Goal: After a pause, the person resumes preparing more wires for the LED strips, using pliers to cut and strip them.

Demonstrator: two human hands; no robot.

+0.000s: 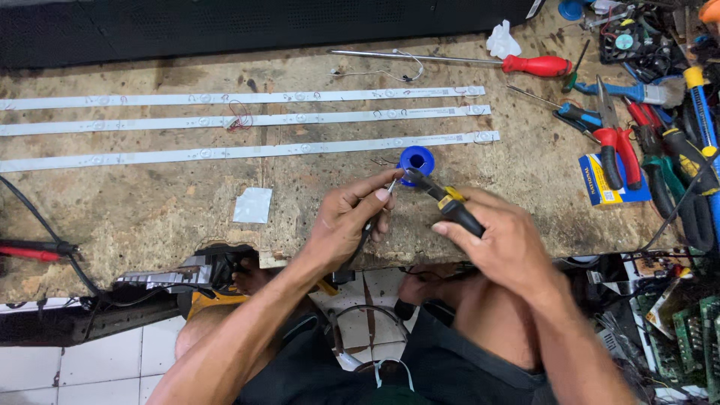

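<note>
Over the workbench (150, 217), left hand (341, 225) pinching a wire (391, 185), right hand (502, 240) clenched around cutters (442, 199).

Three long white light strips (240, 124) lie side by side on the worn bench (150, 210), well beyond the hands and stretching off to their left. A small white square of paper (253, 205) sits just left of the hands. Farther out, a long red-handled screwdriver (536, 65) lies beside a crumpled white scrap (501, 41). To the right of the hands are red-handled pliers (619, 146), a blue and yellow box (600, 180) and a heap of tools. Red and black probe leads (34, 250) rest far left.
</note>
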